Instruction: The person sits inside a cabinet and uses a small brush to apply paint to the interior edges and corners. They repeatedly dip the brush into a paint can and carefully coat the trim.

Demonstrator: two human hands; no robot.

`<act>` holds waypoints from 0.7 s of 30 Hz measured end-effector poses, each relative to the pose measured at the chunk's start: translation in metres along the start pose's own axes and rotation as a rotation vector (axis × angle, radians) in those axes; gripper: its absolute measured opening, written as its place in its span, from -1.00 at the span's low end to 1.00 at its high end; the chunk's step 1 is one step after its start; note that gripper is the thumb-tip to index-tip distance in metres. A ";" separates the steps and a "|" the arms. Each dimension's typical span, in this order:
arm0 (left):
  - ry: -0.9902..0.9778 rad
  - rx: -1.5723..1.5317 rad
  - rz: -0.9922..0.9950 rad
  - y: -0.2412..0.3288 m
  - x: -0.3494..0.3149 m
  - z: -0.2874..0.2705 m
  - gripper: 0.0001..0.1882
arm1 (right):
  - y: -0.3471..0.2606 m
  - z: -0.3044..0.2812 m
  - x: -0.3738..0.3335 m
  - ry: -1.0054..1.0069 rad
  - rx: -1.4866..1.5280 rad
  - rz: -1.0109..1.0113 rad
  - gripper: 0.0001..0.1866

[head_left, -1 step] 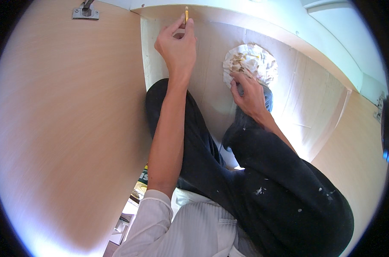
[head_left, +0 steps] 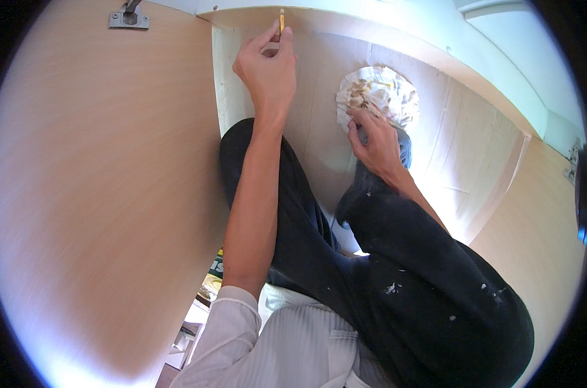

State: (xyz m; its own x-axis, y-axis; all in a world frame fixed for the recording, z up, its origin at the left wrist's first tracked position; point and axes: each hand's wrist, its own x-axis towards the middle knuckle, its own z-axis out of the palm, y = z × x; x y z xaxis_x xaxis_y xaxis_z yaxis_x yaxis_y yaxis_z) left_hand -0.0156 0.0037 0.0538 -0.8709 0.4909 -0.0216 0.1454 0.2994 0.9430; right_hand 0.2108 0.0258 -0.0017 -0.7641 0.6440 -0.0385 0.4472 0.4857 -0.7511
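My left hand (head_left: 266,71) reaches to the far edge of the floor panel, arm stretched out. Its thumb and fingers pinch a short, thin yellow stick (head_left: 282,24), held upright against the pale front rail; its exact kind is too small to tell. To the right lies a round, crumpled white sheet (head_left: 397,97), smeared with brown and yellow. My right hand (head_left: 375,139) is at the sheet's near edge, above my shoe. Its fingers are loosely bent, thumb and forefinger apart, with nothing visible between them.
A wood-toned door panel (head_left: 99,168) with a metal hinge (head_left: 129,21) stands on the left, another panel (head_left: 552,213) on the right. A pale rail (head_left: 397,32) crosses the far side. My legs in black trousers (head_left: 423,271) fill the middle. Packages (head_left: 214,278) show at lower left.
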 end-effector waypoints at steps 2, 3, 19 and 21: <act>-0.001 0.023 0.012 0.002 0.002 0.001 -0.66 | 0.000 0.000 0.000 0.001 -0.009 -0.002 -0.77; 0.004 0.035 0.021 0.002 0.003 0.002 -0.67 | 0.000 0.000 -0.001 0.008 -0.014 -0.009 -0.77; 0.054 0.204 0.139 0.005 0.005 0.007 -0.70 | 0.004 0.002 -0.001 0.008 0.016 -0.045 -0.77; 0.047 0.202 0.121 0.007 0.005 0.007 -0.70 | 0.003 0.001 -0.001 0.009 0.011 -0.043 -0.77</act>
State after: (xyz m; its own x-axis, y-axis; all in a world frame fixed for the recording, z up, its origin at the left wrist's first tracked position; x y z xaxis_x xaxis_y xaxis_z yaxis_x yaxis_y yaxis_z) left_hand -0.0157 0.0139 0.0578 -0.8616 0.4961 0.1072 0.3365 0.4004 0.8523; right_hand 0.2129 0.0261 -0.0046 -0.7781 0.6282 -0.0004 0.4093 0.5065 -0.7589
